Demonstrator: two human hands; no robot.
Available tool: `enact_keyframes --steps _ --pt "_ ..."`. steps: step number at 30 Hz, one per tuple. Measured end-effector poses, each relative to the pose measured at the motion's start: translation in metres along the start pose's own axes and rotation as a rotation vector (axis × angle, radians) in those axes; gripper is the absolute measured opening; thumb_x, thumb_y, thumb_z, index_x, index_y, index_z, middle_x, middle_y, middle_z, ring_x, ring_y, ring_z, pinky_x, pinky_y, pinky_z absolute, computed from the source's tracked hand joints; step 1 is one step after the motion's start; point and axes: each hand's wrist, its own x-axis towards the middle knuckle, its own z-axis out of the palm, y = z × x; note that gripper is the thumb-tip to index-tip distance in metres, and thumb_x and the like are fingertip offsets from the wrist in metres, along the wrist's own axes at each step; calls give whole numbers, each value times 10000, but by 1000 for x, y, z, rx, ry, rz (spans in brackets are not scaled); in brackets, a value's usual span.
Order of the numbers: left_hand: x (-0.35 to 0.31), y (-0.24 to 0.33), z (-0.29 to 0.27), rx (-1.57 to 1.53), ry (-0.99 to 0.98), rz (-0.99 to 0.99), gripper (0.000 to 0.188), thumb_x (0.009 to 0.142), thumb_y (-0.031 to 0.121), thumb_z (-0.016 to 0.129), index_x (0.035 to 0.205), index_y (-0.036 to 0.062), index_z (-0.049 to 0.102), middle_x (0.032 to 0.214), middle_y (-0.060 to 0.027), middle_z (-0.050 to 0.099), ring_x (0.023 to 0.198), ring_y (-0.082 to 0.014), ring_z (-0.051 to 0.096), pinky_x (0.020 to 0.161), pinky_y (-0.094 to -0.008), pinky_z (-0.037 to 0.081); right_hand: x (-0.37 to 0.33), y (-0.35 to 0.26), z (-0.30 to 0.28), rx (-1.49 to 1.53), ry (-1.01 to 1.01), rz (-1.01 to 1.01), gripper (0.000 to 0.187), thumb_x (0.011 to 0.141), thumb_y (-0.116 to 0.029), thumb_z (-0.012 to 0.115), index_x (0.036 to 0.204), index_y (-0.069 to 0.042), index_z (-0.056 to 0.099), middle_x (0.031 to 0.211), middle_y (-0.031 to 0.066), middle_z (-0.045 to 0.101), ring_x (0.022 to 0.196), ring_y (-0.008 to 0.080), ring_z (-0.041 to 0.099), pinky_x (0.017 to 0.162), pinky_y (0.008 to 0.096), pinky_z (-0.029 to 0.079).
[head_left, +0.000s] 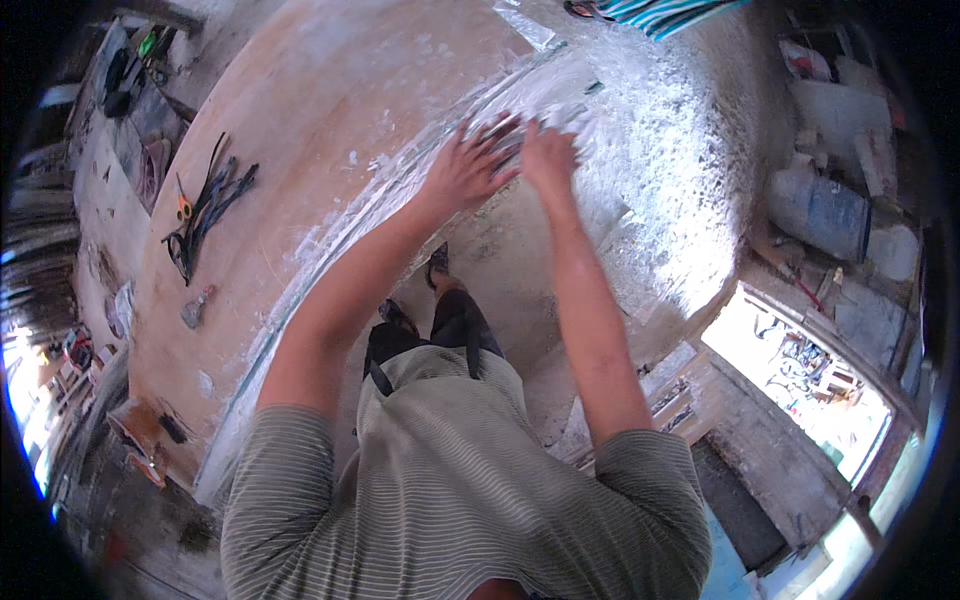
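Note:
My left hand (468, 168) reaches to the long whitish edge (385, 205) of a large brown board (300, 130), its fingers spread and palm down. Close beside it on the right, my right hand (549, 158) is closed, its fingers curled in and slightly blurred. Whatever those curled fingers hold, if anything, is too small or hidden to make out. Both hands are at the same stretch of the edge, their fingertips nearly meeting. Orange-handled scissors (183, 207) lie on the board at the left, among dark strips (213, 205).
A small grey and reddish object (198, 307) rests on the board. Beyond my right hand spreads a rough, white-dusted surface (680, 130) in bright light, with a blue striped cloth (665, 14) at its far side. Blue containers (820, 213) and a bright opening (800, 375) are at the right.

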Motion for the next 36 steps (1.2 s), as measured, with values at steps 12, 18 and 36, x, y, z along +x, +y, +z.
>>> enact_keyframes --steps 12,18,36 --pt "-48 3 19 -160 212 -119 649 1017 537 357 1480 89 433 1621 -140 253 1500 -356 213 1218 -510 193 32 -6 20 -95 67 -33 809 970 -592 383 1192 157 595 1257 395 543 1184 512 547 1045 554 409" --pt "-211 -4 -2 -270 39 -147 671 1023 514 382 1511 54 339 1635 -161 195 1434 -458 308 1191 -524 261 -102 -43 80 -198 39 -199 671 986 -529 437 1089 102 642 1164 352 581 1085 486 594 943 573 471" --pt "-706 -34 -61 -221 -121 -374 642 1034 488 388 1542 104 301 1635 -153 206 1455 -417 292 1214 -495 219 -506 -139 291 -130 184 -997 828 926 -452 570 1505 70 291 1605 283 179 1508 436 94 1195 609 55"
